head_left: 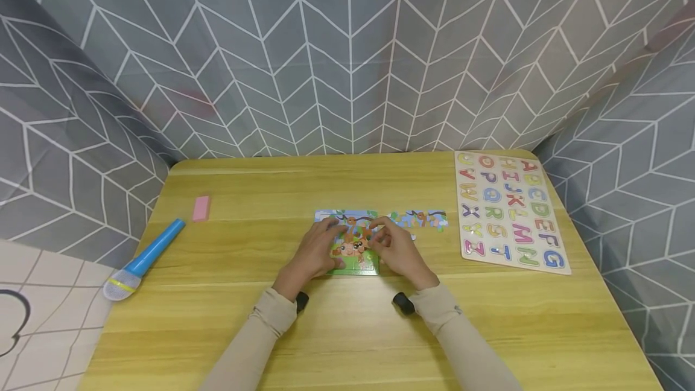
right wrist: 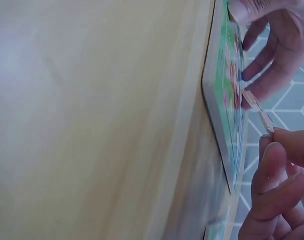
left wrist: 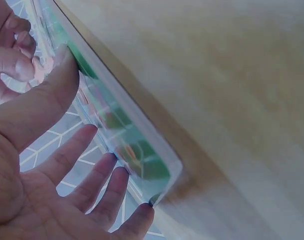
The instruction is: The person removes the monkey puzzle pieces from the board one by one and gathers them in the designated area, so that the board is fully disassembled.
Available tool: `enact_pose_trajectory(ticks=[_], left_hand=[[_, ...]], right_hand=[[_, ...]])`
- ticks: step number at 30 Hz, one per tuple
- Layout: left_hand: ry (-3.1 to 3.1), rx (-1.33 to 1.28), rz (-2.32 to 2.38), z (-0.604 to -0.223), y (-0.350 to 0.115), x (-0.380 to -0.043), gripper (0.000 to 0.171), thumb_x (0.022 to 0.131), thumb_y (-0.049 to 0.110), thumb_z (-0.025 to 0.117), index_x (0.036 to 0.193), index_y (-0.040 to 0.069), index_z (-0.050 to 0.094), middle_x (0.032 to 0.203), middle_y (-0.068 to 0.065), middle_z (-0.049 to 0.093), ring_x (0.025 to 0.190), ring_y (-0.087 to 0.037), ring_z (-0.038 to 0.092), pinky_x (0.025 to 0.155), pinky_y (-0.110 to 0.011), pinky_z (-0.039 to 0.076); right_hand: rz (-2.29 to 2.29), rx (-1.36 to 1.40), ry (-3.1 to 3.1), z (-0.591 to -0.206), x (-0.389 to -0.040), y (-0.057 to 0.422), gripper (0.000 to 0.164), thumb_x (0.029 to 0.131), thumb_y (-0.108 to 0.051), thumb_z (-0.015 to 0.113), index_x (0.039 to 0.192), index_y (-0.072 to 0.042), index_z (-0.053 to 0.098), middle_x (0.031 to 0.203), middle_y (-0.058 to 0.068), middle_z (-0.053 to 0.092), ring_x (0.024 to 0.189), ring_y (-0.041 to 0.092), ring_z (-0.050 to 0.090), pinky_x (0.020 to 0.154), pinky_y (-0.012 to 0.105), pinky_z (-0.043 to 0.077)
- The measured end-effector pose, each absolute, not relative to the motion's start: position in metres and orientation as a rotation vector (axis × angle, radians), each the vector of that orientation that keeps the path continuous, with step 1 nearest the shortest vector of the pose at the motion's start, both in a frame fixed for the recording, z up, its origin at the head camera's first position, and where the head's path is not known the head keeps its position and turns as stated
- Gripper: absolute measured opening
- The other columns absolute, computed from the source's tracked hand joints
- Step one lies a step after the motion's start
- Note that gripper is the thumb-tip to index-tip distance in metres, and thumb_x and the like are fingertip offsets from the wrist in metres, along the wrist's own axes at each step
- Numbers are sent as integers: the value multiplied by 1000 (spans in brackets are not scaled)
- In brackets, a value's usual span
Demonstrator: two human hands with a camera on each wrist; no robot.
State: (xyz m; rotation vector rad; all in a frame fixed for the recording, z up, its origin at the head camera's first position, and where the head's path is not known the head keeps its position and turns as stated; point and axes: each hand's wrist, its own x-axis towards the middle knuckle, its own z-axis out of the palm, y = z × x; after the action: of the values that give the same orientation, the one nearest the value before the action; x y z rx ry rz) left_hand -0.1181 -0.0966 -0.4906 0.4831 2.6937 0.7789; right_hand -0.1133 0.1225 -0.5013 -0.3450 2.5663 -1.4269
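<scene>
Right hand (head_left: 395, 249) pinches piece (right wrist: 260, 112) near puzzle (head_left: 355, 268).
Outstretched left hand (head_left: 314, 250) touches puzzle; head view alone shows A–Z board (head_left: 506, 222) rightward.

One jigsaw board (head_left: 355, 271), one alphabet board (head_left: 481, 216), one microphone (head_left: 143, 261), one pink block (head_left: 201, 208), one table (head_left: 244, 198); jigsaw pieces (head_left: 426, 218) uncountable.

The puzzle (head_left: 355, 250) is blue and green, the table (head_left: 260, 189) yellow wood-grained, the curtain (head_left: 347, 65) grey with white chevrons.

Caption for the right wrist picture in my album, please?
Right grip pinches a puzzle piece; left grip touches the puzzle board.
</scene>
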Motion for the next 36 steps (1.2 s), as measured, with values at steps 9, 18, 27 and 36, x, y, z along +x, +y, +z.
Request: enact_pose_trajectory(ticks=[9,18,27,36], left_hand=[[2676,524,762,-489,-96,-117,71,76,15,87,141,15,58,159,-17,38,148,-42,33,121,-62,28],[2690,554,769,-489,-96,-116,61,78,11,85,135,18,65,158,-18,40,149,-42,32,122,-63,26],[2700,534,761,-489,-95,-116,63,77,13,86,136,20,64,158,-18,40,148,-42,34,121,-62,29],[2705,526,792,-488,-95,-115,64,76,11,87,136,17,64,157,-18,42,147,-43,35,120,-62,30]], right_hand=[[-1506,-246,2574,-496,-104,146,33,95,-4,65,127,-10,58,97,14,69,72,14,57,60,21,46],[-1533,-103,2617,-498,-97,186,34,97,-6,64,131,-8,59,101,18,68,79,17,62,65,21,52],[-1539,10,2638,-500,-91,220,38,96,-2,63,134,-7,62,104,22,66,77,20,65,56,24,55],[-1442,115,2693,-499,-89,233,38,97,-2,61,134,-6,63,105,23,70,74,14,65,56,21,50]])
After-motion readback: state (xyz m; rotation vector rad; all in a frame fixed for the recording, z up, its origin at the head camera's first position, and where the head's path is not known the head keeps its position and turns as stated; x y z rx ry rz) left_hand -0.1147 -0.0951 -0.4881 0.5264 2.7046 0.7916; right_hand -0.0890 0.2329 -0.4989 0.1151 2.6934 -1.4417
